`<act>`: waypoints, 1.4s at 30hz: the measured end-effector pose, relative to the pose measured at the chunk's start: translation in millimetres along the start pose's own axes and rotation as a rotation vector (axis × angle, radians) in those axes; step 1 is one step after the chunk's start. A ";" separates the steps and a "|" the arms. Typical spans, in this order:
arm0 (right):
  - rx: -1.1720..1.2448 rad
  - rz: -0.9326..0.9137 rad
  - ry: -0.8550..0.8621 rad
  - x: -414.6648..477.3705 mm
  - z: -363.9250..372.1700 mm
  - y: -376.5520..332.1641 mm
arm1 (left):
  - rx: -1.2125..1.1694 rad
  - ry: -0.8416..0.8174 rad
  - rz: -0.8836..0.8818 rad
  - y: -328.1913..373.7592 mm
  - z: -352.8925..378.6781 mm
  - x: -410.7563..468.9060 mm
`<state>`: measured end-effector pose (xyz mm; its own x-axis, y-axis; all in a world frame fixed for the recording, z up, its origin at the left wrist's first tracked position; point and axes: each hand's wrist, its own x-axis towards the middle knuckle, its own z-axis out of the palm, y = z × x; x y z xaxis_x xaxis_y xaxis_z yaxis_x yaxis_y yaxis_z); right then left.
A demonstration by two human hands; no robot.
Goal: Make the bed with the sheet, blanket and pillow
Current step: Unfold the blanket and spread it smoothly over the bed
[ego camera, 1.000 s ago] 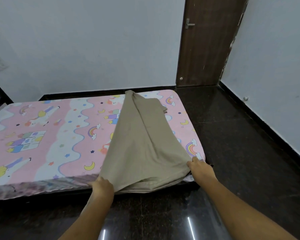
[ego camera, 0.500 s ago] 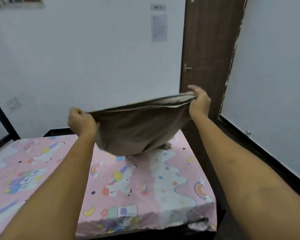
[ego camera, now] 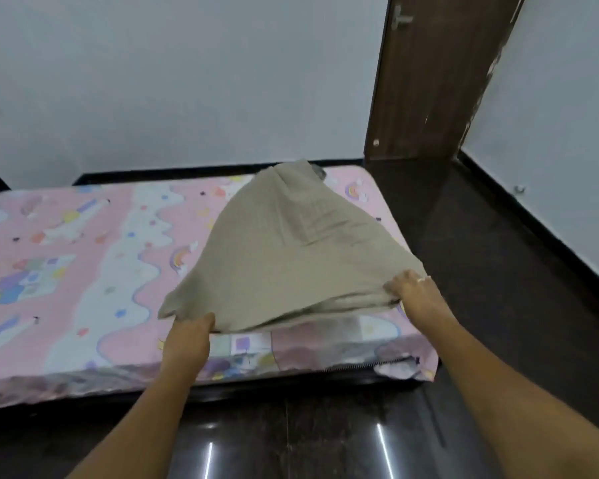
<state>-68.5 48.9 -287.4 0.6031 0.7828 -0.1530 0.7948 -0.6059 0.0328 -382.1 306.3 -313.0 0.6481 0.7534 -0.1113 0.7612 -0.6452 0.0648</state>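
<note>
Head camera: my left hand (ego camera: 187, 344) and right hand (ego camera: 414, 293) each grip the near edge of the tan blanket (ego camera: 291, 264). It lies on the pink sheet (ego camera: 83, 271), toward the right end. Its faint marks are too blurry to read.

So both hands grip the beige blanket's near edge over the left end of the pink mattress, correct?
Wrong end. In the head view the left hand and right hand grip the beige blanket's near edge over the right end of the pink mattress.
</note>
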 end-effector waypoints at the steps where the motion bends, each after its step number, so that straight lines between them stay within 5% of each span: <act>1: -0.038 -0.018 -0.076 -0.6 37.8 -2.0 | 0.022 -0.056 0.020 -5.0 34.8 -3.1; 8: -0.076 0.003 -0.328 -34.5 263.4 -15.2 | 0.038 -0.331 -0.068 -11.9 240.5 -39.6; 10: -0.005 0.011 -0.222 -40.5 291.3 -19.0 | 0.059 -0.359 -0.069 -12.8 270.4 -44.8; 14: -0.029 0.039 -0.279 -32.2 315.3 -17.1 | 0.179 -0.480 -0.147 6.7 289.7 -38.6; 20: 0.110 0.070 -0.454 -6.7 305.6 -11.4 | 0.065 -0.319 -0.089 58.7 265.7 1.7; 30: 1.125 0.726 0.065 51.1 275.2 10.9 | -0.228 -0.198 0.114 136.1 230.7 54.1; 36: 1.328 0.861 0.151 68.3 290.4 15.1 | -0.298 -0.224 0.220 185.1 237.1 65.0; 42: 1.464 0.785 0.239 69.1 302.8 10.1 | -0.317 -0.256 0.285 225.5 247.8 73.0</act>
<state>-39.1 54.0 -596.7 0.9016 0.1668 -0.3991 -0.3280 -0.3382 -0.8821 -168.9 184.4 -552.3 0.8350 0.4720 -0.2827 0.5502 -0.7207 0.4218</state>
